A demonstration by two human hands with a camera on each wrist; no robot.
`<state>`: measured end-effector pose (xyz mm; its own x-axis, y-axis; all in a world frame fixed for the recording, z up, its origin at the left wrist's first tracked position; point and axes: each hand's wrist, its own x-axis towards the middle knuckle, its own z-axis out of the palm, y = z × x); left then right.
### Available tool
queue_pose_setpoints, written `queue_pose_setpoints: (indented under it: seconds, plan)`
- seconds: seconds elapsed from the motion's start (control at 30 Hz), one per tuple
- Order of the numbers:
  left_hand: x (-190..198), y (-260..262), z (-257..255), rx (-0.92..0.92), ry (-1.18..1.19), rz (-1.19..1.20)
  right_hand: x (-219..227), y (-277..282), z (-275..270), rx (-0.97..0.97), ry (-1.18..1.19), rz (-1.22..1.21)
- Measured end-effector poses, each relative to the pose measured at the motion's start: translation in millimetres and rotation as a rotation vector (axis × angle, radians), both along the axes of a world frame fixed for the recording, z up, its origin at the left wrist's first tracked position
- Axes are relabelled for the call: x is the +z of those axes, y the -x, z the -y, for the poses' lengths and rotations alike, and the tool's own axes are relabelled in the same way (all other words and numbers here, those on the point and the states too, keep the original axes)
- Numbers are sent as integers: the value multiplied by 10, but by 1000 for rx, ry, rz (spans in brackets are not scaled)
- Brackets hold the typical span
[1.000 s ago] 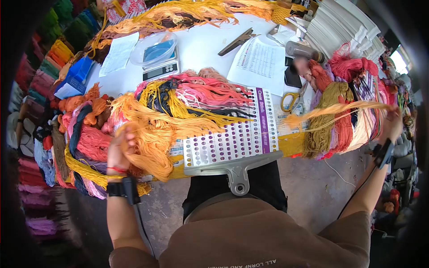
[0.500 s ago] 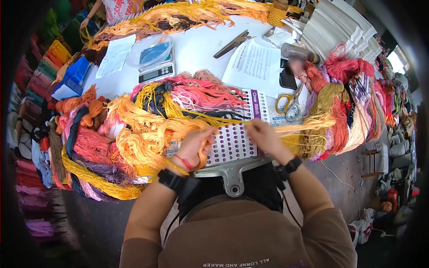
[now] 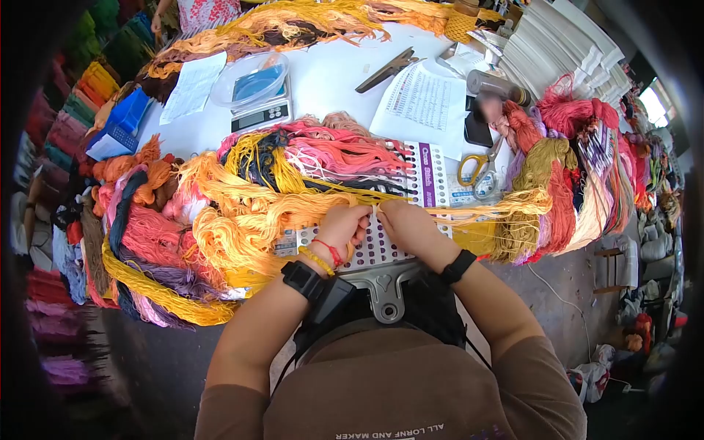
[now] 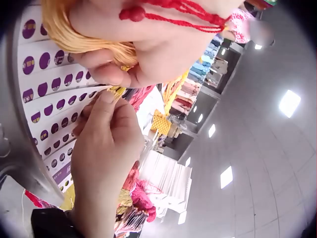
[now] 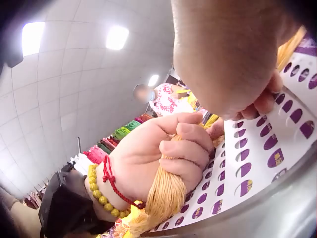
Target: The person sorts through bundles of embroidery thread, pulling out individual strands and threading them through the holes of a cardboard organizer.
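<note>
Both hands meet over a white punched card [image 3: 378, 249] with rows of purple-marked holes, held at its near edge by a large metal clip [image 3: 387, 290]. My left hand [image 3: 343, 231] curls its fingers round a skein of light orange thread [image 5: 167, 193], as the right wrist view shows. Right beside it, my right hand [image 3: 418, 233] pinches strands of thread [image 4: 118, 91] between thumb and forefinger, close over the card. The orange thread spreads left in a loose pile [image 3: 235, 235], and a tail [image 3: 506, 205] runs out to the right.
Pink, yellow and black threads [image 3: 315, 158] lie across the card's far part. Several coloured skeins are heaped at both sides. Behind are a digital scale [image 3: 260, 117], printed sheets [image 3: 422, 103], scissors [image 3: 477, 172] and a phone [image 3: 478, 130]. Another person [image 3: 205, 13] stands across the table.
My right hand has come in from the far right, where it held the stretched orange thread. My left hand has moved right from the pile, and both now meet over the card.
</note>
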<state>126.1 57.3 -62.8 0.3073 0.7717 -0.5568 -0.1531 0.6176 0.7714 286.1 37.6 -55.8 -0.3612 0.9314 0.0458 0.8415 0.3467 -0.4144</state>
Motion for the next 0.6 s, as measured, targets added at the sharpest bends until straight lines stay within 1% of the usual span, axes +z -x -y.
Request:
queue_pose_setpoints:
  seconds: [0.03, 0.07, 0.13, 0.17, 0.2, 0.23, 0.27, 0.33, 0.37, 0.43, 0.5, 0.53, 0.57, 0.6]
  plan:
    - [36, -28, -2, -22, -36, -75, 40, 6, 13, -1, 0, 0]
    - [70, -59, 9, -24, -36, -75, 92, 13, 30, -8, -15, 41]
    - [146, -114, 45, -59, -221, -163, 155, 25, 64, -16, -28, 83]
    - [104, -130, 46, -60, -221, -163, 175, 30, 82, -15, -40, 109]
    - [26, -144, 41, -64, -349, -240, 184, 36, 95, -14, -54, 135]
    - [51, -156, 42, -67, -477, -316, 185, 44, 102, -16, -55, 136]
    - [76, -153, 40, -68, -479, -316, 184, 54, 111, -15, -73, 144]
    - [146, -128, 32, -59, -247, -246, 171, 61, 125, -13, -90, 152]
    - [152, -116, 10, -58, -246, -246, 152, 65, 126, -15, -96, 156]
    - [163, -91, -32, -91, -110, -166, 86, 68, 119, -13, -100, 159]
    - [139, -100, -41, -105, -147, -189, 5, 44, 106, -19, -119, 59]
    - [136, -108, -45, -123, -185, -211, 12, 43, 107, -20, -118, 59]
    - [134, -111, -51, -124, -184, -211, 28, 44, 107, -42, -90, 24]
    - [132, -115, -55, -133, -247, -223, 43, 44, 112, -65, -60, -12]
